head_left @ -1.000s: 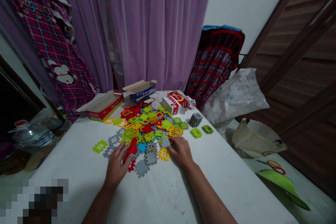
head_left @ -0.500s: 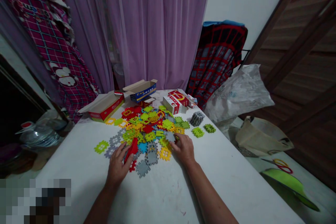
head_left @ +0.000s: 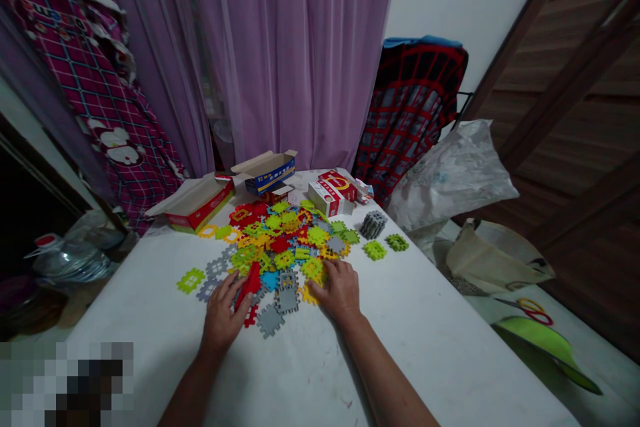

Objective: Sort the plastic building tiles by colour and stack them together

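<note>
A pile of interlocking plastic tiles (head_left: 277, 243) in red, yellow, lime green, grey and blue covers the middle of the table. My left hand (head_left: 223, 313) is at the pile's near left edge, thumb and fingers round a red tile (head_left: 249, 285) tilted up on its side. Some grey tiles (head_left: 271, 319) lie flat just right of that hand. My right hand (head_left: 341, 288) rests at the near right edge of the pile, fingers apart, over a yellow tile (head_left: 309, 293) it partly hides. Beyond it, a grey tile (head_left: 337, 245) lies on yellow ones.
A stack of grey tiles (head_left: 373, 225) stands to the right, near two green pieces (head_left: 375, 251). Opened cardboard boxes, one red (head_left: 203, 207), one blue (head_left: 273, 177) and one red and white (head_left: 333, 193), line the back of the white table (head_left: 410, 347).
My right hand has let go of a grey tile, now lying farther back on the pile, and has moved nearer and left onto the yellow tile. My left hand keeps its place.
</note>
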A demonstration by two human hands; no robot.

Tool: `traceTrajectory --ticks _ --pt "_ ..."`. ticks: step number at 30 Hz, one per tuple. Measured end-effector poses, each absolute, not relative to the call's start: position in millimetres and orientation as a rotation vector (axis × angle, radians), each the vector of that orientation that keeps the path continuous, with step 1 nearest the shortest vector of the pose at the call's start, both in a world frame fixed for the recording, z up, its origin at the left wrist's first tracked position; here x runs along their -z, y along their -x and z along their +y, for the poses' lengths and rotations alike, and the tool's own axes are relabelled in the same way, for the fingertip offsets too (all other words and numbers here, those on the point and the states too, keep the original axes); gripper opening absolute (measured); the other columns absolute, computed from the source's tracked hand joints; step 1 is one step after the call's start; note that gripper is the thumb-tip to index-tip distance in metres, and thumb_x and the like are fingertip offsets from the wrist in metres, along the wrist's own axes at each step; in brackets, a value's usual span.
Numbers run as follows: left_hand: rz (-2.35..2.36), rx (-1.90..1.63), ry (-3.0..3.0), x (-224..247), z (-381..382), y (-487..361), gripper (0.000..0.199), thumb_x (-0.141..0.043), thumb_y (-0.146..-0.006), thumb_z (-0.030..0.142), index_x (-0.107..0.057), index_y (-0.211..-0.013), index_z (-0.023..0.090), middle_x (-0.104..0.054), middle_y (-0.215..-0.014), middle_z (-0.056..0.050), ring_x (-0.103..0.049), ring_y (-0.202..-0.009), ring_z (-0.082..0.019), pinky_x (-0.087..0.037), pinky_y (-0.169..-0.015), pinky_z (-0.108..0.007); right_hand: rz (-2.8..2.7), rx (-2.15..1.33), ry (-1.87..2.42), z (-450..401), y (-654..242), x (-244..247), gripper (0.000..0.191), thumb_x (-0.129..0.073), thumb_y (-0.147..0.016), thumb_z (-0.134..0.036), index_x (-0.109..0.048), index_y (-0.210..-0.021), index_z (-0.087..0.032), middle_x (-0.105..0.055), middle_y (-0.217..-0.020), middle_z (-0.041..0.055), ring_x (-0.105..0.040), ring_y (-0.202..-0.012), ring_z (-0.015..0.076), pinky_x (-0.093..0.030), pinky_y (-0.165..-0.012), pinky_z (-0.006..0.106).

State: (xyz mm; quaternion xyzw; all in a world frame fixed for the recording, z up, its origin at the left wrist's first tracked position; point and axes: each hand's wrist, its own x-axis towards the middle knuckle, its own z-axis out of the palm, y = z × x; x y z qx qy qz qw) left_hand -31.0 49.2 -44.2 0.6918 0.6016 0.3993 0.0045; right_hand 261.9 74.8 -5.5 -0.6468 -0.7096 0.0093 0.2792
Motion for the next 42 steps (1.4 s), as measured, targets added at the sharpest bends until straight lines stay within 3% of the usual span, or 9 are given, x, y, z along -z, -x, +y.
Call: traceTrajectory --ticks 14,21,24,29,33,42 --pt "1.883 -1.269 -2.218 46.8 50.3 31.8 0.044 -0.047 -0.091 0.052 -0.069 -0.114 0.022 -0.063 -0.13 -0.012 -0.062 -0.116 -0.029 -0.049 -0.101 -0.05 -1.899 0.107 1.505 90.8 -285.0 24.0 0.036 -0.068 -0.081 -0.039 -0.068 -0.111 -0.019 -0.065 -0.109 0.0102 -0.053 -0.102 0.0255 -0.04 -0.086 0.037" --pt "1.902 -1.263 -2.22 45.8 49.9 30.7 0.044 -0.046 -0.092 0.053 -0.069 -0.114 0.023 -0.063 -0.13 -0.012 -0.061 -0.117 -0.029 -0.049 -0.101 -0.05 -2.206 0.156 1.325 118.2 -322.0 5.9 0.042 -0.059 -0.088 -0.027 -0.061 -0.13 -0.023 -0.061 -0.127 0.0105 -0.051 -0.114 0.0259 -0.041 -0.087 0.037" --pt "1.903 -1.261 -2.224 45.5 49.7 30.8 0.044 -0.046 -0.092 0.053 -0.069 -0.114 0.023 -0.063 -0.13 -0.012 -0.061 -0.117 -0.029 -0.049 -0.101 -0.05 -2.015 0.184 1.43 112.8 -318.9 11.9 0.034 -0.05 -0.091 -0.022 -0.065 -0.122 -0.021 -0.065 -0.117 0.01 -0.054 -0.105 0.0231 -0.041 -0.086 0.035" --pt "1.888 -1.253 -2.229 45.9 49.7 32.2 0.044 -0.046 -0.091 0.053 -0.069 -0.114 0.022 -0.063 -0.131 -0.012 -0.061 -0.118 -0.029 -0.048 -0.101 -0.049 -1.659 0.072 1.76 84.8 -287.8 24.9 0.024 -0.057 -0.088 -0.038 -0.066 -0.097 -0.017 -0.067 -0.092 0.0071 -0.056 -0.087 0.0213 -0.041 -0.078 0.032" --pt "1.887 -1.24 -2.232 45.1 49.5 32.2 0.044 -0.047 -0.091 0.052 -0.069 -0.116 0.023 -0.062 -0.131 -0.012 -0.061 -0.117 -0.029 -0.049 -0.101 -0.049 -1.63 0.035 1.946 76.0 -261.1 17.4 0.037 -0.067 -0.079 -0.049 -0.063 -0.096 -0.017 -0.065 -0.094 0.0083 -0.056 -0.09 0.0244 -0.037 -0.076 0.033" --pt "1.867 -1.273 -2.235 46.2 50.3 31.8 0.042 -0.048 -0.091 0.052 -0.069 -0.115 0.023 -0.063 -0.131 -0.012 -0.061 -0.117 -0.029 -0.048 -0.101 -0.05 -1.527 0.047 2.035 83.1 -248.0 13.0 0.031 -0.065 -0.081 -0.047 -0.061 -0.093 -0.018 -0.063 -0.095 0.0086 -0.054 -0.091 0.0242 -0.031 -0.073 0.032"
